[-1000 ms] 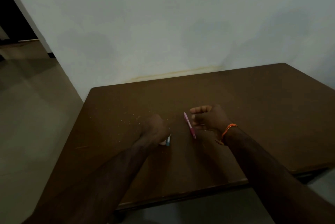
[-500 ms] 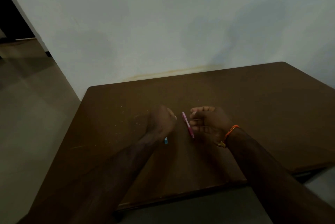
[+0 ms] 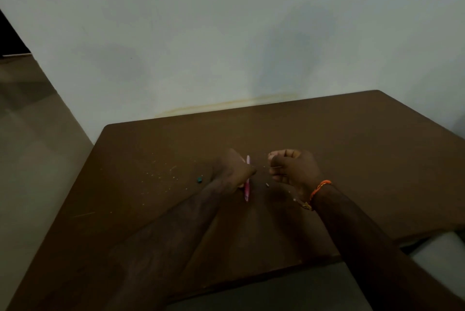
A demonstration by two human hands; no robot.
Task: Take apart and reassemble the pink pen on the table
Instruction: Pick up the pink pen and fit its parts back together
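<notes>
The pink pen (image 3: 247,190) stands nearly upright on the brown table (image 3: 352,159), near the middle. My left hand (image 3: 231,172) is closed around the pen's middle, so only its top end and lower tip show. My right hand (image 3: 294,169) hovers just right of it with fingers curled. It seems to pinch a thin pale rod (image 3: 276,167) that is too dim to identify. A tiny pale part (image 3: 267,185) lies on the table between my hands. A small teal piece (image 3: 199,180) lies left of my left hand.
Pale crumbs or specks (image 3: 161,174) are scattered on the table's left half. A plain wall (image 3: 226,33) rises behind the table's far edge. The floor (image 3: 30,159) drops away past the left edge. The table's front edge is near my forearms.
My left hand let go of the teal piece, moved right and closed on the pink pen. My right hand drew away from the pen to the right.
</notes>
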